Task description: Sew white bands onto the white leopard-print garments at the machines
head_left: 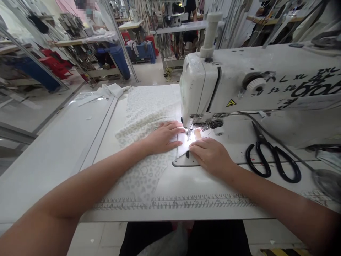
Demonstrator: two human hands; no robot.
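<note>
Hands rest flat and apart on either side of the sewing needle (189,128): the left hand (162,138) presses cream leopard-print fabric (144,170), while the right hand (210,156) pins its pale folded edge (182,144) beside the steel presser foot (190,134) of a white industrial sewing machine (199,89). Black-handled steel scissors (262,140) lie on the white table (53,170), right of the needle.

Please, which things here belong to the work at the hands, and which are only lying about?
Part of the work:
left hand
right hand
white leopard-print fabric
sewing machine

Just lying about:
black-handled scissors
white fabric strips
</note>
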